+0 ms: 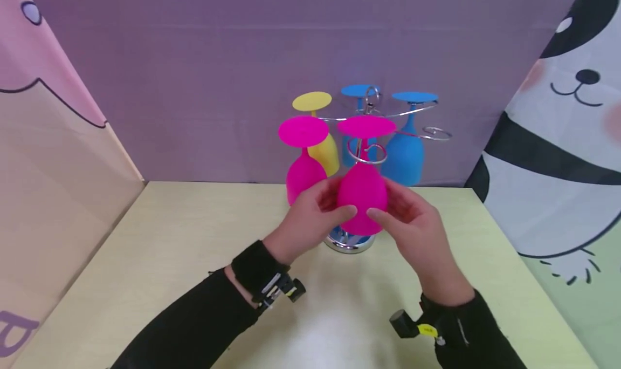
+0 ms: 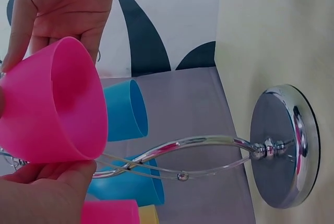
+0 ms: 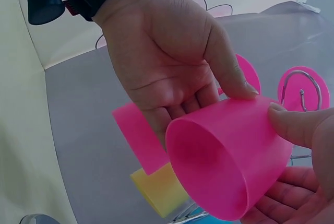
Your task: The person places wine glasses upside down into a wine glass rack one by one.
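Upside down in the front loop of the chrome wire rack (image 1: pixel 434 134), a pink plastic goblet (image 1: pixel 363 202) has its round foot at the top and its mouth downward. My left hand (image 1: pixel 312 215) grips the bowl from the left, thumb on the near side. From the right, my right hand (image 1: pixel 414 220) grips the same bowl, its thumb close to the left one. The bowl's open mouth (image 2: pixel 78 104) shows in the left wrist view, with both hands on its sides.
Behind hang another pink goblet (image 1: pixel 303 177), a yellow goblet (image 1: pixel 326 154) and two blue goblets, one at right (image 1: pixel 404 158), one farther back (image 1: pixel 359 91). The rack's round chrome base (image 1: pixel 349 246) stands on the pale table (image 1: pixel 204 239), before a purple backdrop (image 1: pixel 194 88).
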Demonstrator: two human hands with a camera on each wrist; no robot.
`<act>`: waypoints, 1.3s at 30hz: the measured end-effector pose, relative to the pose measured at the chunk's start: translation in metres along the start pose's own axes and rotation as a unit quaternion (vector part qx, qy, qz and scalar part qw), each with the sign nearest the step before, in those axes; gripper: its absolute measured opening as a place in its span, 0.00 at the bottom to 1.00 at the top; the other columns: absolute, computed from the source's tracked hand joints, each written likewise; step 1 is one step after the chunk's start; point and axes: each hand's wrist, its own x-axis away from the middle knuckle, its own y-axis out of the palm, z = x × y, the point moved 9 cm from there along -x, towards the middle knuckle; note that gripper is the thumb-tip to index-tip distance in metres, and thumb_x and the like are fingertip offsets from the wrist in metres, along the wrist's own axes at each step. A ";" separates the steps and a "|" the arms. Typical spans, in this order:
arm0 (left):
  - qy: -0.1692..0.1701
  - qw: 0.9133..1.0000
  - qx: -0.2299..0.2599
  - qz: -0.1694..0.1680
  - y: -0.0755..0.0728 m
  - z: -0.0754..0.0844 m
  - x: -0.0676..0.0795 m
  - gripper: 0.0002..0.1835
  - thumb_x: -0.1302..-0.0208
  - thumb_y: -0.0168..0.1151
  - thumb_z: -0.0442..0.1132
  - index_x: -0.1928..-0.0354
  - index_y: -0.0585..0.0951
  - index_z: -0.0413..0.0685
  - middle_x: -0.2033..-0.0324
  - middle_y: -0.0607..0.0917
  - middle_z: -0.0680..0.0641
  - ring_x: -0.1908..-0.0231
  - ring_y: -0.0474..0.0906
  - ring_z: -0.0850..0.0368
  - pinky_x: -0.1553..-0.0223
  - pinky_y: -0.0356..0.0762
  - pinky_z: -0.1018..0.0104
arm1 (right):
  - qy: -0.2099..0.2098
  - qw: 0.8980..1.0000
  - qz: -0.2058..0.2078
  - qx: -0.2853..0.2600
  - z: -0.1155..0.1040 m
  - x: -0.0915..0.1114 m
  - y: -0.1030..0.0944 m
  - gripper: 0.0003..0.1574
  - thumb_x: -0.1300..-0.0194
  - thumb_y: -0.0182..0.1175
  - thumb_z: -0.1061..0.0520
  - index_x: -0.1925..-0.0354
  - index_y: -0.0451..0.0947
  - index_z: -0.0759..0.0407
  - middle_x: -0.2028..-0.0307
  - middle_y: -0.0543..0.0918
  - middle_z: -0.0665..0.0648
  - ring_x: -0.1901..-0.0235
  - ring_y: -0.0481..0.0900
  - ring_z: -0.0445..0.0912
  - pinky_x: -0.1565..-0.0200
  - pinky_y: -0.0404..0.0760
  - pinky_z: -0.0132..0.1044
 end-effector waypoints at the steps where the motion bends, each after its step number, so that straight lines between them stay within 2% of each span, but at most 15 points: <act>1: 0.001 1.000 -0.001 0.000 -0.001 0.000 0.001 0.35 0.30 0.69 0.41 0.24 0.67 0.57 0.37 0.78 0.54 0.38 0.75 0.51 0.48 0.84 0.56 | -0.005 1.000 -0.001 0.003 -0.001 0.000 0.000 0.41 0.31 0.69 0.48 0.25 0.68 0.46 0.34 0.76 0.51 0.35 0.74 0.52 0.49 0.84 0.35; 8: 0.019 1.000 -0.009 -0.008 0.001 -0.001 0.005 0.37 0.31 0.70 0.39 0.24 0.66 0.56 0.36 0.76 0.53 0.37 0.73 0.51 0.47 0.84 0.57 | -0.048 0.998 0.002 0.036 -0.004 0.006 0.001 0.41 0.30 0.69 0.52 0.24 0.67 0.49 0.33 0.76 0.51 0.33 0.73 0.52 0.48 0.82 0.32; 13: 0.029 0.999 -0.023 -0.007 0.003 0.000 0.006 0.37 0.33 0.71 0.38 0.24 0.67 0.56 0.35 0.75 0.53 0.35 0.72 0.51 0.46 0.83 0.57 | -0.065 0.998 -0.001 0.023 -0.002 0.008 0.000 0.41 0.30 0.69 0.56 0.24 0.67 0.50 0.32 0.75 0.52 0.33 0.72 0.53 0.46 0.81 0.32; 20: 0.020 0.999 -0.041 -0.003 0.011 -0.002 0.002 0.37 0.34 0.73 0.42 0.25 0.68 0.58 0.37 0.76 0.56 0.37 0.73 0.53 0.49 0.85 0.59 | -0.053 0.999 -0.008 -0.009 0.010 0.009 -0.007 0.40 0.29 0.67 0.56 0.24 0.66 0.48 0.31 0.73 0.53 0.33 0.72 0.52 0.46 0.82 0.32; 26: 0.008 0.999 -0.048 0.003 0.016 -0.008 -0.001 0.40 0.35 0.74 0.45 0.24 0.67 0.58 0.38 0.76 0.58 0.37 0.73 0.55 0.50 0.85 0.60 | -0.051 0.998 -0.008 -0.033 0.018 0.010 -0.010 0.39 0.28 0.66 0.58 0.23 0.65 0.51 0.30 0.71 0.55 0.33 0.70 0.53 0.47 0.82 0.34; 39: -0.004 0.996 -0.083 0.007 0.018 -0.012 0.000 0.43 0.36 0.75 0.45 0.23 0.64 0.56 0.37 0.74 0.56 0.37 0.71 0.54 0.51 0.85 0.59 | -0.026 0.999 -0.014 -0.031 0.027 0.009 -0.007 0.39 0.27 0.65 0.55 0.23 0.63 0.51 0.29 0.69 0.55 0.31 0.67 0.54 0.45 0.81 0.32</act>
